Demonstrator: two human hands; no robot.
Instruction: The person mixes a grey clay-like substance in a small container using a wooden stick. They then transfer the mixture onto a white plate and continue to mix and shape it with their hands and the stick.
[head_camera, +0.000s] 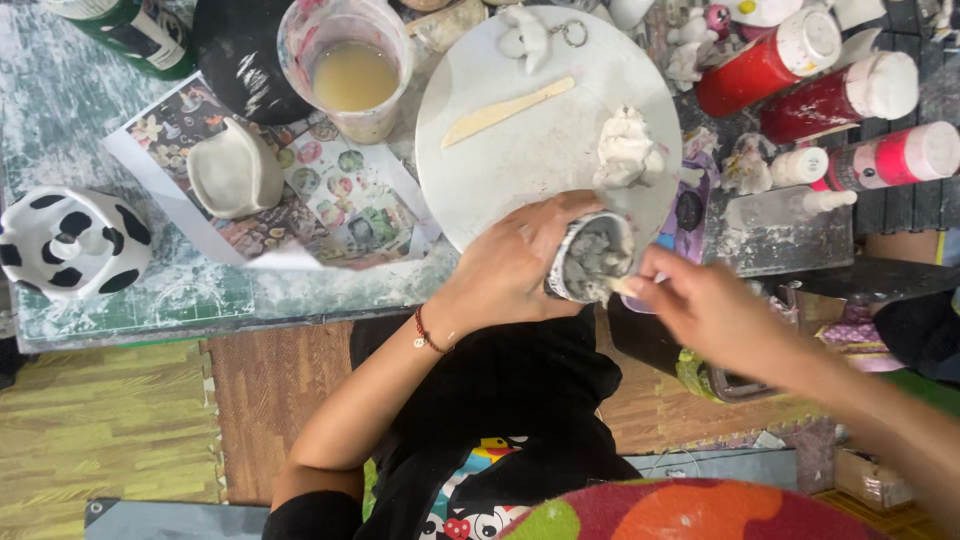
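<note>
Small clay-filled cup (590, 258) sat gripped in the left hand (510, 268); right hand (705, 305) pinched a pale tool at its rim. Red, white-capped bottles (810, 75) lay beyond the right hand.

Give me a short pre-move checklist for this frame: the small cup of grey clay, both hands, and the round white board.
1. Left hand wraps the small round cup of grey clay: ok.
2. Right hand pinches a small pale tool at the cup rim: ok.
3. Tool tip inside the clay: cannot tell.
4. Round white board has bare space: ok.
5. Cup held over the table: not ok, it overhangs the edge.
</note>
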